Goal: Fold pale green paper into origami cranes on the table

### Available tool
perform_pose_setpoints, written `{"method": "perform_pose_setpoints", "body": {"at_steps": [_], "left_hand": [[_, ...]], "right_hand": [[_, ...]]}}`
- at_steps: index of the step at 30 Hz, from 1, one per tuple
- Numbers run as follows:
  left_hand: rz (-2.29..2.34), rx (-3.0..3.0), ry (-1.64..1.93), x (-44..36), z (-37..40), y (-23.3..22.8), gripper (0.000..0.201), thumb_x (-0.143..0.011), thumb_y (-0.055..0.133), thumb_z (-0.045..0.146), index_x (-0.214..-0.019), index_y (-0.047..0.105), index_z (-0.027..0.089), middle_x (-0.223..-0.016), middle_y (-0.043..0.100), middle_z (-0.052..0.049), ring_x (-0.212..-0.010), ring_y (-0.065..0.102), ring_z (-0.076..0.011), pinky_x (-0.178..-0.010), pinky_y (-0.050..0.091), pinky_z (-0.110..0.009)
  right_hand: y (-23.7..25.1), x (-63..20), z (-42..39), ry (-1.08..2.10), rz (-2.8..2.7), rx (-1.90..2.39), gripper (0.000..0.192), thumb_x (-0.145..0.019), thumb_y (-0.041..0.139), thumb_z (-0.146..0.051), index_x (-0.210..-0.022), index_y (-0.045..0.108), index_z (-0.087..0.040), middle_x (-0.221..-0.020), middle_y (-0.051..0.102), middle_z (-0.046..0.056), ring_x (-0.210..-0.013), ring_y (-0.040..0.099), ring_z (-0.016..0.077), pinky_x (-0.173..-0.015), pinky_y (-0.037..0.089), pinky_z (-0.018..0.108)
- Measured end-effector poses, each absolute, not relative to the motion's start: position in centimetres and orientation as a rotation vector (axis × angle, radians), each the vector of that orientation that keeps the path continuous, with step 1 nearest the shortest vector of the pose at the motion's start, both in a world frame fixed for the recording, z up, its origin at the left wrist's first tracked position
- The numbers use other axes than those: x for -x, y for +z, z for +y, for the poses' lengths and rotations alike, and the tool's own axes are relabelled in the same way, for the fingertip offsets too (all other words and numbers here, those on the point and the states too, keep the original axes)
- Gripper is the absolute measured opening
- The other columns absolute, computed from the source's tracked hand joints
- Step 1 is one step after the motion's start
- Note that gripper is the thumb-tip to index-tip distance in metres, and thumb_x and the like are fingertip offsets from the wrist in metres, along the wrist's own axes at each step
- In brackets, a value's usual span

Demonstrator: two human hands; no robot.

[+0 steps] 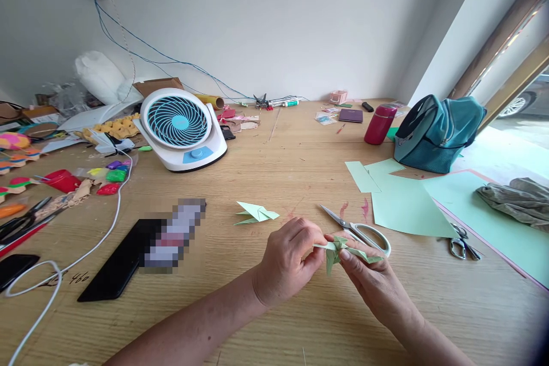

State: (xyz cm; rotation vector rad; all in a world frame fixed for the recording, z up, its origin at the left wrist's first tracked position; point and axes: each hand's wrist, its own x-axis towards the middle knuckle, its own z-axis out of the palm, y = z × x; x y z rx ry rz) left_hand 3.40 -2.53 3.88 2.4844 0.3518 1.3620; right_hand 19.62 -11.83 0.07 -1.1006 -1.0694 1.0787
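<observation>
Between my two hands is a pale green folded paper piece [332, 257] with several pointed flaps. My left hand [294, 257] is closed, its thumb and fingers pinching the left end. My right hand [371, 277] grips the middle and right side, thumb on top; its fingers underneath are partly hidden. Another pale green folded paper piece [258, 213] lies on the table, left of and beyond my hands. Just behind my right hand rest white-handled scissors [369, 235], blades pointing away to the left.
Pale green sheets [405, 206] and a key bunch [460, 245] lie at right, near a red flask [380, 124] and teal bag [444, 134]. Leftward are a white fan [184, 131], a black phone-like slab [122, 263], a white cable [109, 229] and craft clutter.
</observation>
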Motion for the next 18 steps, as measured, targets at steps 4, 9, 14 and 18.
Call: {"method": "perform_pose_setpoints", "body": {"at_steps": [4,9,14,18], "left_hand": [[0.355,-2.511,1.352,-3.4,-2.6,3.8,0.018,-0.083,0.056,0.002,-0.088,0.057,0.019,-0.082,0.066,-0.002,-0.074,0.063,-0.0133,-0.069,0.052,-0.025],[0.331,-2.53,1.342,-3.2,-2.5,3.8,0.016,-0.085,0.058,0.005,-0.089,0.059,0.02,-0.083,0.067,-0.002,-0.074,0.063,-0.0132,-0.068,0.052,-0.025],[0.317,-2.548,1.334,-3.1,-2.5,3.9,0.014,-0.086,0.058,0.006,-0.09,0.06,0.019,-0.084,0.067,-0.003,-0.074,0.062,-0.0129,-0.067,0.052,-0.024],[0.308,-2.545,1.345,-3.0,-2.5,4.1,0.012,-0.087,0.058,0.007,-0.089,0.06,0.019,-0.085,0.066,-0.003,-0.073,0.061,-0.0127,-0.067,0.051,-0.024]], "right_hand": [[0.6,-19.4,-11.7,1.067,-1.012,1.162,0.015,-0.086,0.07,-0.04,-0.087,0.075,-0.026,-0.087,0.063,0.003,-0.083,0.054,0.0188,-0.077,0.046,0.03],[1.2,-19.0,-11.7,1.084,-0.939,1.172,0.026,-0.081,0.074,-0.045,-0.073,0.066,-0.021,-0.078,0.059,0.002,-0.073,0.048,0.0167,-0.066,0.042,0.028],[1.1,-18.9,-11.6,1.016,-1.021,1.142,0.022,-0.085,0.071,-0.041,-0.075,0.065,-0.022,-0.081,0.057,0.002,-0.076,0.048,0.0176,-0.068,0.041,0.029],[0.9,-18.9,-11.7,0.979,-1.035,1.143,0.022,-0.087,0.069,-0.04,-0.075,0.064,-0.022,-0.082,0.056,0.002,-0.076,0.048,0.0182,-0.069,0.04,0.03]]}}
